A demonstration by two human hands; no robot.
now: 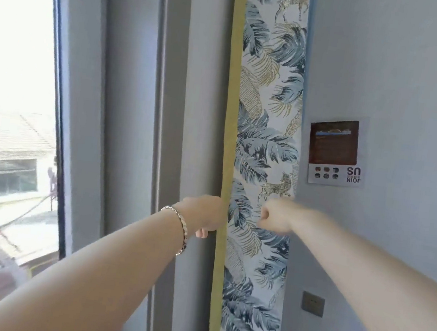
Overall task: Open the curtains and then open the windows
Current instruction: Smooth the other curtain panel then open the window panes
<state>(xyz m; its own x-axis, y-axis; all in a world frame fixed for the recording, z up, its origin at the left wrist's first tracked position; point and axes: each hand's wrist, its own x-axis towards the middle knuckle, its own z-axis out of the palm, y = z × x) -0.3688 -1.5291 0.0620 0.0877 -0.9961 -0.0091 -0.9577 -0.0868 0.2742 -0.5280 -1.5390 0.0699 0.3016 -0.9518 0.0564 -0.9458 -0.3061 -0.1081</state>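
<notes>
A person's two hands work one leaf-and-deer printed curtain point(268, 133), bunched into a narrow column right of centre, running top to bottom between the grey window frame point(168, 121) and the pale wall point(412, 78). The left hand point(203, 214), a single metal bracelet point(180, 229) on its wrist, is closed around the curtain's olive-green edge band point(230, 112); the right hand point(278, 215) is balled into a fist against the printed cloth just beside it, though whether that grip actually pinches fabric cannot be told. The curtain step appears nearly finished, the cloth already drawn clear of the glass. One window pane point(16, 88) shows at the frame's left, bright with daylight and a rooftop beyond; whether it is open is unclear. The next move probably calls for letting the fabric go and reaching left for the sash or its handle, which is not visible. On the wall at right: one poster point(334, 151) and one socket plate point(312, 303).
</notes>
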